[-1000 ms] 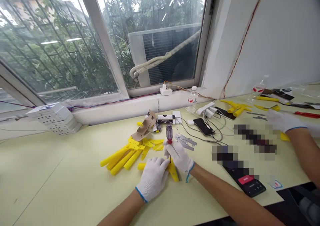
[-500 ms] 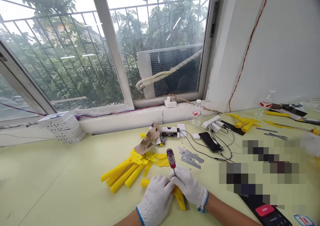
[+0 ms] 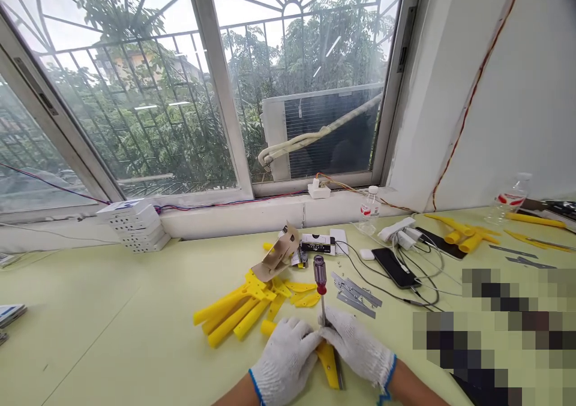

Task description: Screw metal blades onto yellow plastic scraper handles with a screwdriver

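Note:
Both my hands wear white knit gloves with blue cuffs and meet at the bottom of the view. My left hand [image 3: 285, 361] presses on a yellow plastic part [image 3: 327, 364], which has a dark metal strip along its edge. My right hand [image 3: 357, 347] pinches the shaft of an upright screwdriver [image 3: 320, 277] with a dark purple handle and red collar. The tip is hidden between my gloves. Just beyond my left hand lies a pile of yellow plastic parts [image 3: 238, 313], and a short yellow peg [image 3: 268, 327] touches that glove.
Perforated metal brackets [image 3: 354, 295] and a torn cardboard piece [image 3: 276, 253] lie just beyond my hands. Further right are a black phone [image 3: 395, 268], white chargers with cables, a water bottle [image 3: 369, 210], and more yellow parts. A window runs along the table's back edge. Blurred patches cover the lower right.
The view has tilted up and my hands sit lower in it. My right hand has moved from the screwdriver's handle down to its shaft. A co-worker's gloved hand at the right has gone from view.

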Demonstrator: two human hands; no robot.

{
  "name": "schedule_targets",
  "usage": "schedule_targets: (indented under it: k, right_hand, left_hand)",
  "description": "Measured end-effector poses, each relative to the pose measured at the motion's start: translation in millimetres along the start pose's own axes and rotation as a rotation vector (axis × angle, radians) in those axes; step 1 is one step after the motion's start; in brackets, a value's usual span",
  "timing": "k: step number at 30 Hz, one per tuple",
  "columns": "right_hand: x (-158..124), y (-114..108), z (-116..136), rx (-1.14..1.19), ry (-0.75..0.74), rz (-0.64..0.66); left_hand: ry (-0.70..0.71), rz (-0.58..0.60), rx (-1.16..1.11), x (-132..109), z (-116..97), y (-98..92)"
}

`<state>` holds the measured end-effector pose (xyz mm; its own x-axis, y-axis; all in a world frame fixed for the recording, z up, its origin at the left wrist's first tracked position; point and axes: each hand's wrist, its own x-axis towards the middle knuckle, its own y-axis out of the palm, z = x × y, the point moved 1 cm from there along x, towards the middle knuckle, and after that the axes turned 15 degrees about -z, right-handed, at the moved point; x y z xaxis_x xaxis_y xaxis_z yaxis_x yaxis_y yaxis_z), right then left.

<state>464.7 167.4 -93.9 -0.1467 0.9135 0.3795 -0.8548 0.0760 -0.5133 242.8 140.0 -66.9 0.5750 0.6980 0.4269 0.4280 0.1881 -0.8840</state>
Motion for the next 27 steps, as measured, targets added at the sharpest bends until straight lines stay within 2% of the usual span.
schedule_targets:
  k: [9,18,27]
  right_hand:
    - [-9,-5,2,-0.013,-0.023,-0.01]
    - [-10,11,-28,-0.012,-0.001,-0.079]
    - [-17,27,-51,-0.045,0.029,-0.148]
  left_hand:
    - [0.006,-0.004,-0.002,-1,3,4.1]
    - [0.016,-0.002,-0.009,-4,13,15.6]
    - [0.111,-0.036,0.04,-6,23,30.1]
